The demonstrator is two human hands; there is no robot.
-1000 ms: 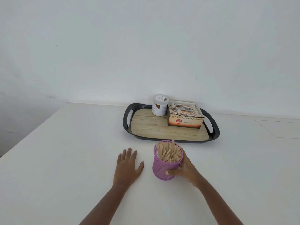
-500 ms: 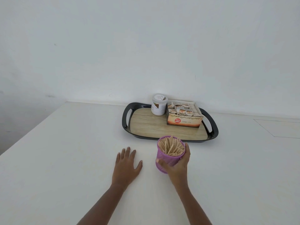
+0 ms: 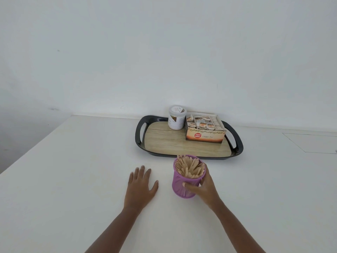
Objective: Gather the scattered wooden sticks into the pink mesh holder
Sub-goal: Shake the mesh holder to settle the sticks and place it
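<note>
The pink mesh holder (image 3: 179, 183) stands upright on the white table, just in front of the tray. It is packed with several wooden sticks (image 3: 189, 168) standing on end. My right hand (image 3: 206, 189) grips the holder's right side, thumb across its front and fingers round the back. My left hand (image 3: 140, 187) rests flat on the table to the left of the holder, fingers spread, holding nothing. No loose sticks show on the table.
A black tray (image 3: 235, 148) with a wood-grain base sits behind the holder. On it stand a white jar (image 3: 176, 119) and an open box of tea bags (image 3: 204, 131). The table's left edge (image 3: 36, 143) runs diagonally; a white wall rises behind.
The holder went from tilted in my right hand to upright on the table and sits slightly further left. My left hand has stayed flat in place.
</note>
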